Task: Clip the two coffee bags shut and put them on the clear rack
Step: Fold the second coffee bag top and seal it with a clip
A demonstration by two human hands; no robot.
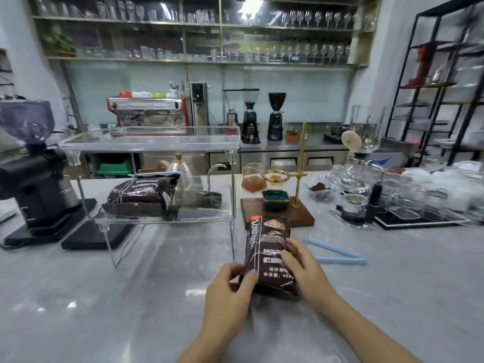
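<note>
A grey marble tabletop (131,297) carries a two-tier clear rack (157,142) toward its far left, beside a black coffee grinder (34,184) at the left edge. One dark coffee bag (141,192) lies flat on the rack's lower shelf, a blue clip (157,175) across its far end. A pour-over stand (282,192) with a brass pole sits on a wooden base just right of the rack. Near the tabletop's middle, a person props up the second coffee bag (267,252) with both hands: the left hand (230,289) curls round its lower left corner, the right hand (303,268) grips its right side. Another blue clip (337,254), spread open in a V, lies on the tabletop just right of the bag.
</note>
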